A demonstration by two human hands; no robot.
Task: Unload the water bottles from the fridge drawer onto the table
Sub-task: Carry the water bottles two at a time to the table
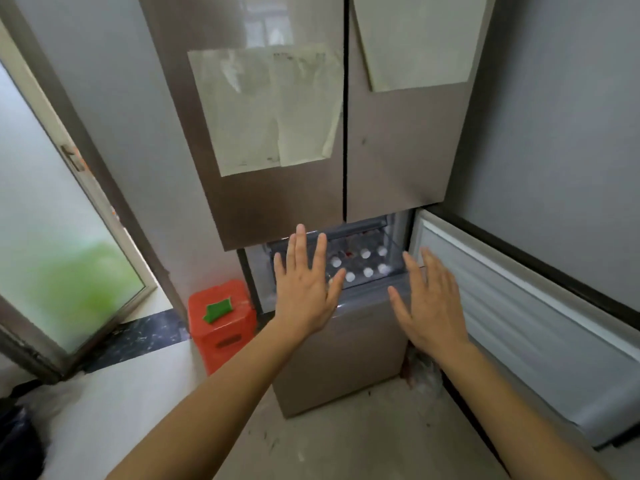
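Low in the fridge, the fridge drawer [394, 270] stands pulled out, with several water bottles [367, 271] upright inside; only their white caps show. My left hand [304, 291] is held flat with fingers spread in front of the drawer's left part, hiding some bottles. My right hand [427, 303] is also flat with straight fingers, just right of the drawer's front. Neither hand holds anything. The table is not in view.
A lower fridge door [519, 313] stands swung open on the right. The upper fridge doors [277, 133] are closed, with papers stuck on them. An orange stool [221, 323] with a green cloth stands left of the fridge. A glass door [52, 220] is at far left.
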